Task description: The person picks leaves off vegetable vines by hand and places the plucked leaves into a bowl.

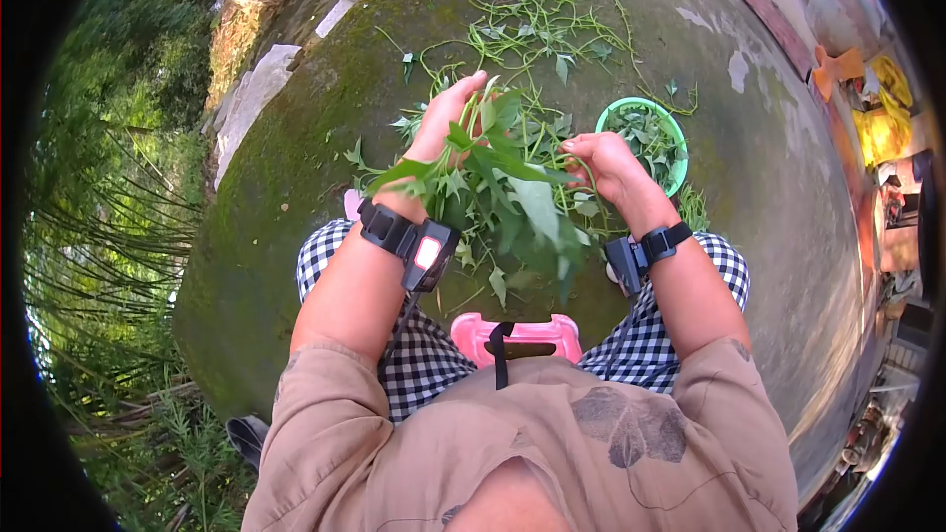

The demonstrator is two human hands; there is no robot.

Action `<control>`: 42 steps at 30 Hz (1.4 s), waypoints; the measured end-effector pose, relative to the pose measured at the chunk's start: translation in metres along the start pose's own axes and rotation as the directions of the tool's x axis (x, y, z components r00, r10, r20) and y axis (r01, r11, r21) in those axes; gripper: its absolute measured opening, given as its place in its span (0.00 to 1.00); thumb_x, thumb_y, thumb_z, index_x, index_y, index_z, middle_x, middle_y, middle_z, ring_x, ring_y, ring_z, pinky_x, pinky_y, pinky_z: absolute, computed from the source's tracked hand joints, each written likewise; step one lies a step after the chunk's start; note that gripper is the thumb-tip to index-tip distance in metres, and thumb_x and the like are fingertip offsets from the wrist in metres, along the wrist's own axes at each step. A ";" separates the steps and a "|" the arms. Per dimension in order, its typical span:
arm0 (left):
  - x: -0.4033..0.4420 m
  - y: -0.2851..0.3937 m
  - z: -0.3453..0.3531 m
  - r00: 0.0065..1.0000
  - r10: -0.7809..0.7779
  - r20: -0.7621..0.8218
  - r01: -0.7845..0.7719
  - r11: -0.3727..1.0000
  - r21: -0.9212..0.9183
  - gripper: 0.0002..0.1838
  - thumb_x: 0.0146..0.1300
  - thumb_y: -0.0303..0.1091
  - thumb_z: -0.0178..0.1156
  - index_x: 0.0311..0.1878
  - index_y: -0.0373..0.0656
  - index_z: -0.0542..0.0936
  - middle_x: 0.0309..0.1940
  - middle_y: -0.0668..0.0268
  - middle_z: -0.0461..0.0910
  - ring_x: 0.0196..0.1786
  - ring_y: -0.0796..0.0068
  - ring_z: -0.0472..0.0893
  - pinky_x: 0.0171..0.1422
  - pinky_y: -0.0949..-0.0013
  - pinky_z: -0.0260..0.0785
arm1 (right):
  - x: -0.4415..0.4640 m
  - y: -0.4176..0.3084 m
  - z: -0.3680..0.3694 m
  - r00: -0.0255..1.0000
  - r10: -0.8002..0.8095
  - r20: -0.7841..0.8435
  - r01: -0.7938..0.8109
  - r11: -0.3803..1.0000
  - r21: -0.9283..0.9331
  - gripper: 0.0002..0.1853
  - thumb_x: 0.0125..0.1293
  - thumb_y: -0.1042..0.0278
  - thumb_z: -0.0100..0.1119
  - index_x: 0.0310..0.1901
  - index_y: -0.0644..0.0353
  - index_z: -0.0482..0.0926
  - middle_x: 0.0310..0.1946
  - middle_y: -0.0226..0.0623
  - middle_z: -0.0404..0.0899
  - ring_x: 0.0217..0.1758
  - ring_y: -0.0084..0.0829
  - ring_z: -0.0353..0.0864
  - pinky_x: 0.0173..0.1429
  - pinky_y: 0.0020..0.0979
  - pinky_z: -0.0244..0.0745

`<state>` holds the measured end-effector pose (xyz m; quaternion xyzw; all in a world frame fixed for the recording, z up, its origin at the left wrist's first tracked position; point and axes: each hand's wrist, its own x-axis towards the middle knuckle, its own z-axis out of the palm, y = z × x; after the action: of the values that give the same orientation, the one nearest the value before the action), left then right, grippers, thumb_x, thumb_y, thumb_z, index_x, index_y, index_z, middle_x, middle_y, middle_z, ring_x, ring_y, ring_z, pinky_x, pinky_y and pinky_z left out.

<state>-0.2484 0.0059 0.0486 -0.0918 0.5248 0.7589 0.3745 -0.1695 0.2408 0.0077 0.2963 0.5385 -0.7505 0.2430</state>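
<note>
My left hand (pixel 443 128) is holding the long, leafy green stems (pixel 493 163) steady, how tightly I can't tell, while my right hand (pixel 613 167), fingers nearly closed, is gently pinching one.

behind your left fingers (pixel 471 89), your wrist wears a black strap (pixel 386 227) and a boxy black housing (pixel 440 274) with a pale, red-edged panel (pixel 427 253); a thin dark cable (pixel 397 330) trails from it. behind your right fingers (pixel 581 146) sit a black band (pixel 667 239) and a dark case (pixel 626 264). farther back from both sets of fingers, you wear dark-and-white checked trousers (pixel 424 365) and a tan short-sleeved shirt (pixel 394 463) with a grey floral print (pixel 631 429).
</note>
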 end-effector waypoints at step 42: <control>0.007 -0.007 0.016 0.949 0.274 -0.158 -0.215 0.926 0.311 0.18 0.54 0.20 0.61 0.50 0.36 0.81 0.34 0.66 0.82 0.34 0.77 0.81 0.33 0.74 0.72 | -0.029 -0.011 0.013 0.972 -0.143 0.185 0.145 0.989 0.004 0.10 0.71 0.63 0.54 0.40 0.61 0.75 0.22 0.30 0.73 0.21 0.30 0.77 0.23 0.25 0.67</control>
<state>-0.2444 0.0246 0.0468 -0.0445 0.6725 0.7016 0.2316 -0.1593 0.2328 0.0386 0.1845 0.5373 -0.7877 0.2383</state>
